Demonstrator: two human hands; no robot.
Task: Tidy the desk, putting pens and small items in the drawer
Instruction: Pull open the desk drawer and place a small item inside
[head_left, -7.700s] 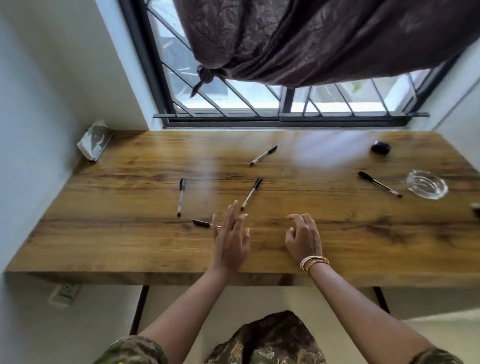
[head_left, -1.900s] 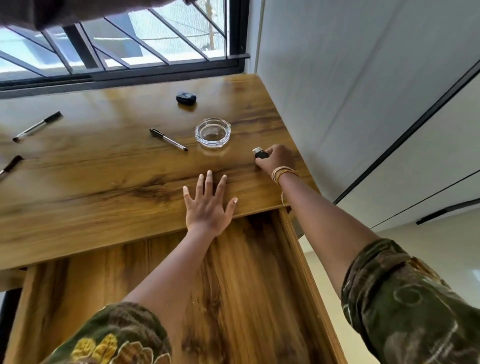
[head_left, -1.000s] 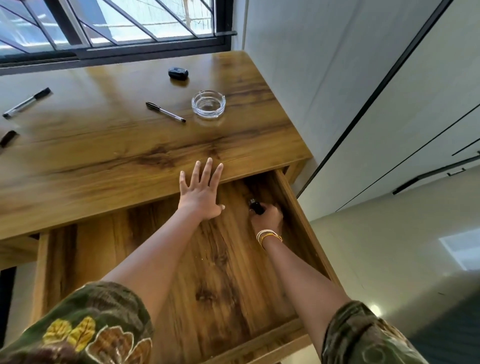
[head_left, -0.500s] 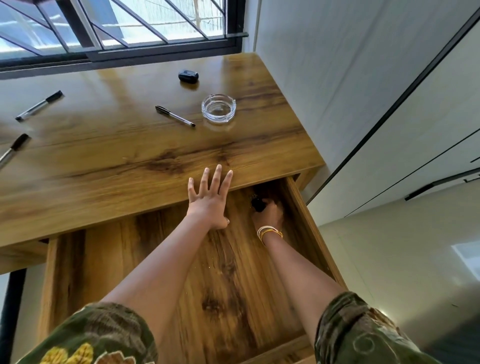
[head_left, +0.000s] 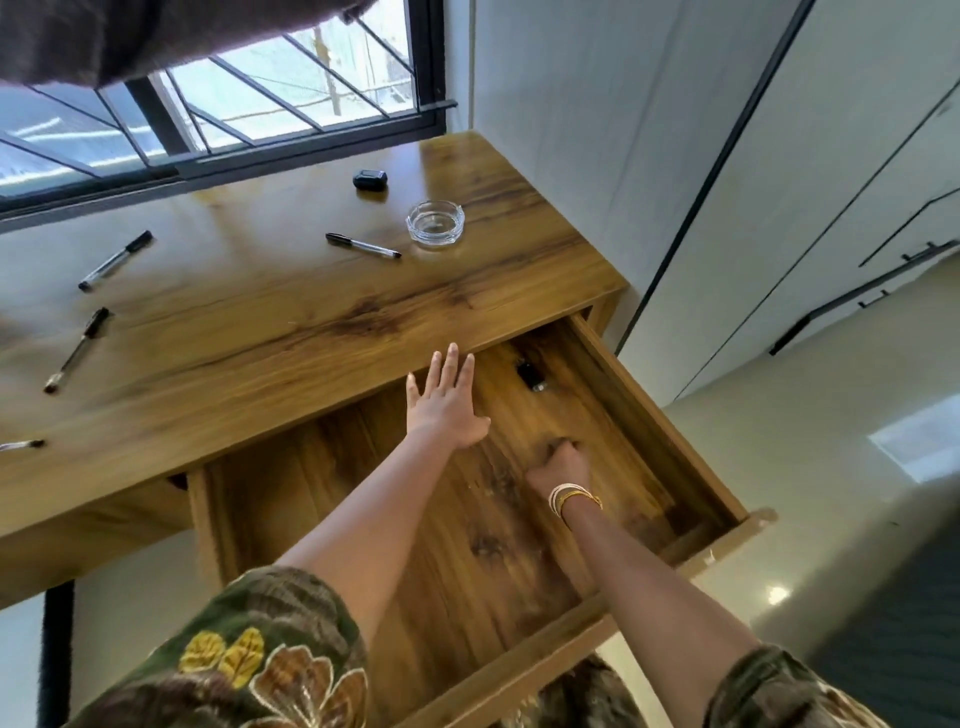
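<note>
The wooden drawer stands pulled out under the desk. A small black item lies alone at the drawer's far right, under the desk edge. My right hand is over the drawer floor, well short of that item, fingers curled with nothing visible in them. My left hand lies flat and spread at the desk's front edge. Several black pens lie on the desk: one by the ashtray, two at the left, and a tip at the frame edge.
A glass ashtray and a small black case sit near the desk's back right corner. A white wall and cabinet doors border the desk on the right. A barred window runs behind it.
My right hand let go of the small black item in the drawer and drew back toward me. Before that it carried the item from the desk's right edge down into the drawer.
</note>
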